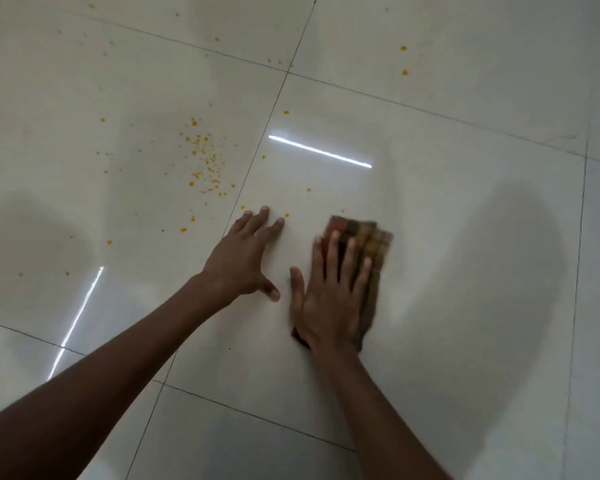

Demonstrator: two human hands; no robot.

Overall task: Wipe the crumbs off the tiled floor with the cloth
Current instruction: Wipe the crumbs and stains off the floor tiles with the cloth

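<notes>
The tiled floor (447, 209) fills everything under me, pale glossy squares with dark grout lines, and the sheen and the light streaks on it make me judge it hard and slick, so a cloth should glide with little drag and loose bits may skate ahead of it rather than stick. My right hand (329, 292) lies flat on the cloth (368, 251), fingers straight and spread, palm pressing it down onto the tile rather than clutching it; my left hand (243, 258) is just beside it, planted on the bare tile with the fingers apart and holding nothing. The cloth is a folded checked piece in brown, red and tan, blurred at its edges; I take it to be soft, light and limp, something that will bunch or unfold if I push from one corner, so the flat palm over its middle seems the best hold, with pressure kept even. The crumbs (205, 161) are small yellow-orange specks, thickest on the next tile to the left beyond my left hand, with strays near both hands and far up to the right; they look dry and light. I can read no brand, label or writing anywhere.
</notes>
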